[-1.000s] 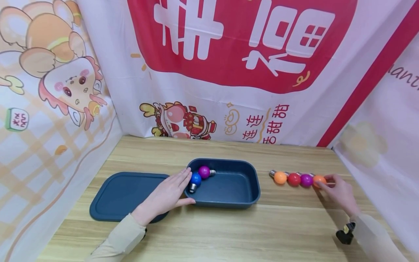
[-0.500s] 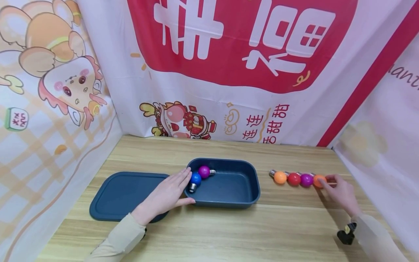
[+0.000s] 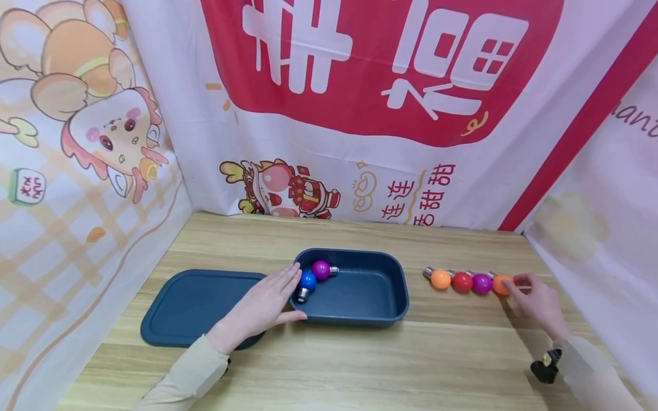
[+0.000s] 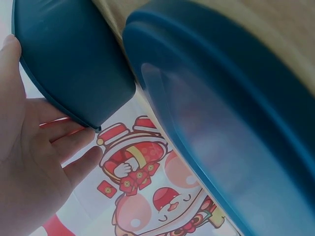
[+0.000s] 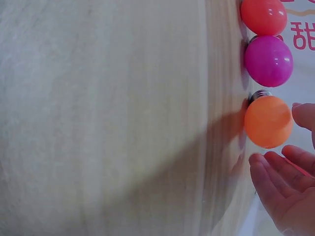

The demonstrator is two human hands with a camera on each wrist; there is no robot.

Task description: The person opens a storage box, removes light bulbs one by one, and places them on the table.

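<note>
Lid (image 3: 197, 302) flat on table (image 3: 360, 365), partly under left hand (image 3: 264, 299). Left hand: fingers straight, thumb spread, touching box (image 3: 354, 321) at left end; good for steadying it. Inside box, left side: blue bulb (image 3: 307, 280), purple bulb (image 3: 321, 269). Right of box, row: yellow-orange bulb (image 3: 440, 279), red bulb (image 3: 462, 281), magenta bulb (image 3: 482, 283), end bulb (image 3: 501, 283). Right hand (image 3: 538, 302): thumb and fingers parted around end bulb, no firm grip; contact unclear. Best: light touch, avoid nudging magenta bulb; round glass likely rolls.

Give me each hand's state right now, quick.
Left hand: open, touching the dark blue box.
Right hand: open at the rightmost orange light bulb; contact unclear.
</note>
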